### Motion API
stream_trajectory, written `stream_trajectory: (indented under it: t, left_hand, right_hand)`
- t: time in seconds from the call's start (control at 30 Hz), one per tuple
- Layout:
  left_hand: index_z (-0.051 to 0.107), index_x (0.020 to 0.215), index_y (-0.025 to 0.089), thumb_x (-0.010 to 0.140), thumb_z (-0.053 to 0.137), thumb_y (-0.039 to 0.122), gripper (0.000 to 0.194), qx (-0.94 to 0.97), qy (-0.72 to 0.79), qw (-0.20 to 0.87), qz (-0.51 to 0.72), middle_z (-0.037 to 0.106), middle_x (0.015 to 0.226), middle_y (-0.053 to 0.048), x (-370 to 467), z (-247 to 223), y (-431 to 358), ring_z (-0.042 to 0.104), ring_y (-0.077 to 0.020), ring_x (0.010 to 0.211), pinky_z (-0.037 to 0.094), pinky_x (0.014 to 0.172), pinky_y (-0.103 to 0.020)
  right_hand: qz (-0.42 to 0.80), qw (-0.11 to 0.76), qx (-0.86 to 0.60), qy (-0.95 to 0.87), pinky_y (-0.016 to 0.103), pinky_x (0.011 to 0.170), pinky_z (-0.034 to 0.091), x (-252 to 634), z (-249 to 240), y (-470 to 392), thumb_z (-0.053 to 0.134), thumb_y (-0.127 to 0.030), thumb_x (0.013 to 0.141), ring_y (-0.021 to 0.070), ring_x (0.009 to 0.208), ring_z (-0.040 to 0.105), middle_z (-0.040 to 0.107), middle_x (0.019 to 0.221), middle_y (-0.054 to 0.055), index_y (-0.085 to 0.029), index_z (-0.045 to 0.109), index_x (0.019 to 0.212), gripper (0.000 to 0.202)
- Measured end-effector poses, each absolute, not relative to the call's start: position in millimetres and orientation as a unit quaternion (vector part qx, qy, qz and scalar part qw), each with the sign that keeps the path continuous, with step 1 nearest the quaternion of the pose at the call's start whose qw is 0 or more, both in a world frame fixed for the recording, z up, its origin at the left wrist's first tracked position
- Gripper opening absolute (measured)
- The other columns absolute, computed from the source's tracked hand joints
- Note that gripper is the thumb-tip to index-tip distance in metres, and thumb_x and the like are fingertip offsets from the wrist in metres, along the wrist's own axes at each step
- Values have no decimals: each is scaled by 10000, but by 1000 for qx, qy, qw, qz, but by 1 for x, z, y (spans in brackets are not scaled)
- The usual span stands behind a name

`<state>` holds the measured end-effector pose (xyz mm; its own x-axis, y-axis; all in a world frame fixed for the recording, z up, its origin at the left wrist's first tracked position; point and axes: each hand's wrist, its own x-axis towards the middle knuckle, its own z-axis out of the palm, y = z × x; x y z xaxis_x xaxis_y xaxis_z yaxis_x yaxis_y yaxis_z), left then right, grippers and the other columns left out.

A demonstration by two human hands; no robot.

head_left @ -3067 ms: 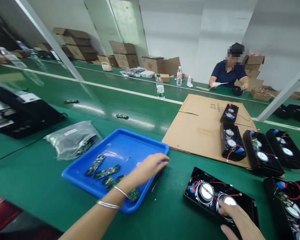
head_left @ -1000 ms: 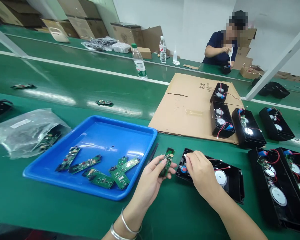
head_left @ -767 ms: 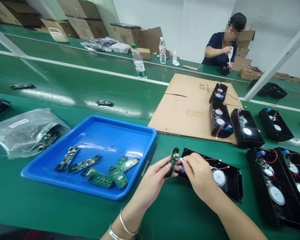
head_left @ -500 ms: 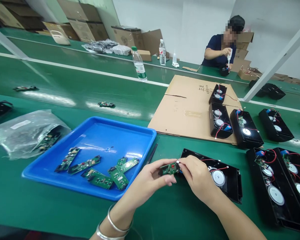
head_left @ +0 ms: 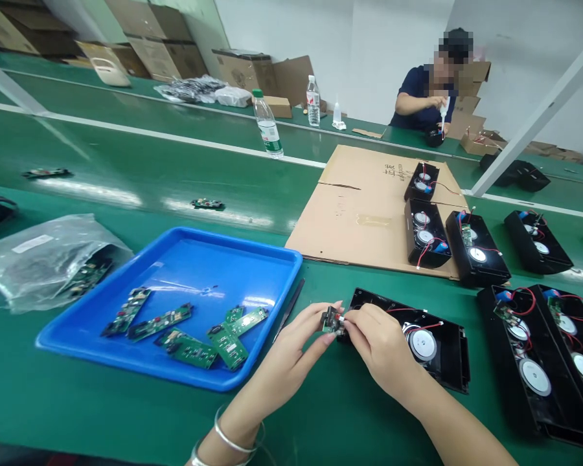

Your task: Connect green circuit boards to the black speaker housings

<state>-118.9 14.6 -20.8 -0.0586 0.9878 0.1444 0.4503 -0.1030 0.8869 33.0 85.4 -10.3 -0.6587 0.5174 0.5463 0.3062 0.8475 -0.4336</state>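
My left hand (head_left: 298, 346) holds a small green circuit board (head_left: 329, 321) between thumb and fingers, tilted so that one end shows. My right hand (head_left: 383, 340) pinches a small white connector (head_left: 341, 318) against a red part at the board's edge. Whether the connector is seated cannot be made out. Just behind the right hand lies an open black speaker housing (head_left: 454, 362) with a round white-backed speaker (head_left: 422, 345) and red wires, partly covered by that hand.
A blue tray (head_left: 175, 234) with several circuit boards stands at left, beside a plastic bag (head_left: 48, 259) of boards. Tweezers (head_left: 289, 309) lie by the tray. More black housings (head_left: 525, 362) stand at right, some on cardboard (head_left: 330, 220). Across the bench, a person (head_left: 422, 97) handles a white bottle.
The circuit board has turned in my left hand, from its flat face showing to its end showing. My right hand's fingers stay at the white connector, slightly lower and to the left.
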Motion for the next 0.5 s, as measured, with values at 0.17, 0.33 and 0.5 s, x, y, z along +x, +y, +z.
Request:
stream_trajectory:
  t: [0.17, 0.33, 0.5]
  left_hand:
    - [555, 1191, 223, 904, 400, 272, 330, 637, 571, 300, 422, 584, 1200, -81, -119, -22, 12, 531, -211, 1141, 430, 984, -325]
    - [525, 1235, 225, 915, 368, 236, 356, 676, 552, 295, 389, 568, 1201, -95, -122, -19, 13, 543, -198, 1106, 447, 948, -297]
    - [545, 1213, 218, 904, 365, 195, 358, 704, 544, 287, 355, 569, 1210, -98, -124, -8, 16, 559, -191, 1066, 446, 931, -284]
  right_hand:
    - [182, 326, -232, -898, 254, 583, 445, 35, -9, 87, 307, -219, 968, 140, 630, 543, 597, 706, 52, -133, 597, 816, 338]
    - [142, 284, -221, -922, 253, 570, 429, 38, -4, 87, 297, -206, 969, 142, 612, 530, 587, 668, 46, -134, 600, 771, 369]
    - [82, 288, -205, -932, 270, 540, 394, 39, -7, 87, 282, -135, 947, 153, 584, 492, 558, 630, 48, -128, 596, 720, 387]
